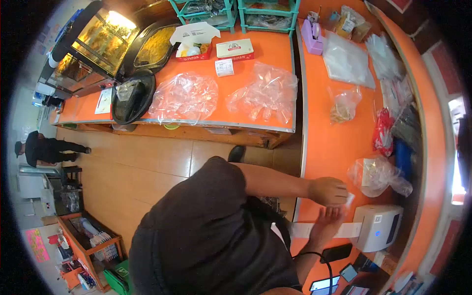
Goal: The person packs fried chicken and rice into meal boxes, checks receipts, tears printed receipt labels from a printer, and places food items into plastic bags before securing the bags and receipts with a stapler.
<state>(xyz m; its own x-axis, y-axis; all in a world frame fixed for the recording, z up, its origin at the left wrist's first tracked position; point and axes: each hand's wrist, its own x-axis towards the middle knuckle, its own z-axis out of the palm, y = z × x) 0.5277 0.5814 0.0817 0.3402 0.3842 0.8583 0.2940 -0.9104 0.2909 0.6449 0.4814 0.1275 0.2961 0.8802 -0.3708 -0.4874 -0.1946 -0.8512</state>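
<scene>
My left hand [328,191], fingers curled, is above the orange counter [319,147] at the right. It grips a small white paper slip [349,200], perhaps a label. Just below it in the view, my right hand [328,225] meets the same slip with its fingertips. The fingers partly hide the slip. Under my right wrist runs a white paper strip [350,229], reaching to a white label printer [377,228]. Beyond the hands lies a crumpled clear plastic bag [376,177].
Flat clear bags [348,60], a purple tape dispenser [312,37] and a dark phone [337,252] share this counter. The other counter bears an open food box [194,48], a closed box [235,48] and plastic bags [184,98]. A person [46,147] stands farther off.
</scene>
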